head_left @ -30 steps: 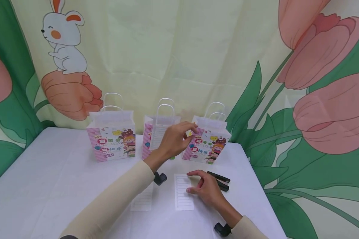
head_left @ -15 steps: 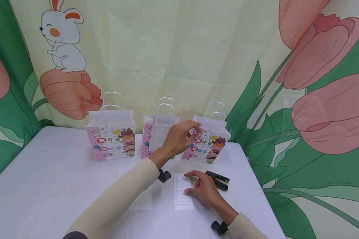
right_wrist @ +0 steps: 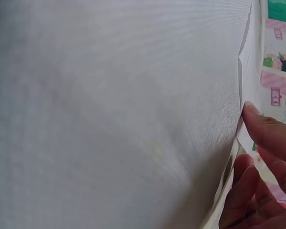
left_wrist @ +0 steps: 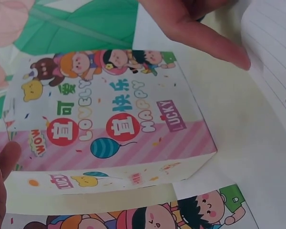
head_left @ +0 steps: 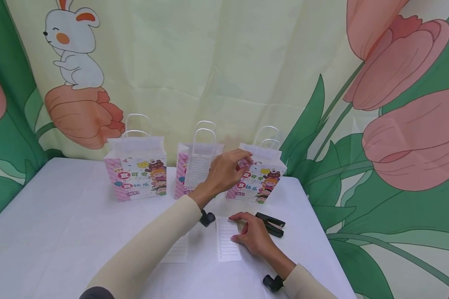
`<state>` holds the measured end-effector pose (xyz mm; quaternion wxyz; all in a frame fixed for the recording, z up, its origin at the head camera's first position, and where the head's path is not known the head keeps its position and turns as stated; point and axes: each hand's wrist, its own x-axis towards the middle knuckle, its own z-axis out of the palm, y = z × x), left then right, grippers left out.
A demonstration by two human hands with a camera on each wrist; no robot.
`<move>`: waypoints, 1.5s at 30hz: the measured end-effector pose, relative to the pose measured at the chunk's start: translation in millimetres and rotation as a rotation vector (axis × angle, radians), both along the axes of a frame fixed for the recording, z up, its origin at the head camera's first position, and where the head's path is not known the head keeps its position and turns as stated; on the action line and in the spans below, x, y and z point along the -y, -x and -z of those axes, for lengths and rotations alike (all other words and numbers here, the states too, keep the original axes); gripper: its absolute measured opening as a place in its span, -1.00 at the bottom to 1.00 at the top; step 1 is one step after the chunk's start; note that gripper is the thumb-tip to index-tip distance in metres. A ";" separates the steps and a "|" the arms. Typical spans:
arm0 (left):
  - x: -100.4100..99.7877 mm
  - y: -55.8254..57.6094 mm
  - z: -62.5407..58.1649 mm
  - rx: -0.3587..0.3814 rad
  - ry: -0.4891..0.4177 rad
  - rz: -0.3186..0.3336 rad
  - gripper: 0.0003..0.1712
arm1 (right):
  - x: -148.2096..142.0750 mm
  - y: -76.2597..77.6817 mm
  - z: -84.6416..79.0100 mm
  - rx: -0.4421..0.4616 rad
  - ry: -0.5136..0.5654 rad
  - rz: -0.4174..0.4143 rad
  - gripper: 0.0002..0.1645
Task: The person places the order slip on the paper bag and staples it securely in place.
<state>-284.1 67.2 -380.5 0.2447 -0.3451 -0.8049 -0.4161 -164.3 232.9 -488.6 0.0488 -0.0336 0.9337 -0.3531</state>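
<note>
In the head view my left hand (head_left: 228, 170) is at the upper left corner of the right-hand paper gift bag (head_left: 254, 185), fingers bent and thumb apart from the index finger. The left wrist view has its fingers (left_wrist: 9, 157) along that bag's edge; whether they press on it cannot be told. My right hand (head_left: 256, 234) touches the right side of a lined paper slip (head_left: 226, 247) on the table, thumb and index finger spread along it. Just beyond that hand lies a black stapler (head_left: 271, 224), partly covered by it. The slip's edge looks slightly lifted in the left wrist view.
A middle gift bag (head_left: 182, 172) bears a lined slip (head_left: 197, 170) on its front. Another gift bag (head_left: 136, 178) stands at the left. A second loose slip (head_left: 176, 251) lies partly under my left forearm. A printed curtain (head_left: 228, 74) hangs behind the white-covered table (head_left: 71, 232).
My left hand has shifted slightly right along the right-hand bag's corner. My right hand has stayed beside the slip. The camera view has drifted a little; the bags look unmoved.
</note>
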 end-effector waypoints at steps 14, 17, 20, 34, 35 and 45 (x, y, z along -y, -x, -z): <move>-7.1 7.3 3.1 0.043 0.023 0.002 -0.83 | 0.0 -0.7 3.2 -0.079 -0.025 -0.040 -0.37; -8.6 9.2 4.3 0.042 0.032 0.002 -0.82 | 0.4 -1.8 1.9 -0.075 -0.021 -0.026 -0.37; -9.8 10.4 4.7 0.041 0.040 0.011 -0.83 | 1.4 -2.3 0.5 -0.067 -0.022 0.006 -0.38; -12.7 16.2 3.8 0.076 0.026 0.020 -0.87 | 6.2 -4.0 -1.3 -0.052 0.051 0.083 -0.57; -12.8 16.6 3.8 0.078 0.026 0.020 -0.87 | 6.5 -4.1 -1.3 -0.052 0.059 0.087 -0.58; -12.7 17.7 3.7 0.101 0.037 0.015 -0.87 | 1.7 -6.6 -4.3 -0.042 0.147 0.103 -0.62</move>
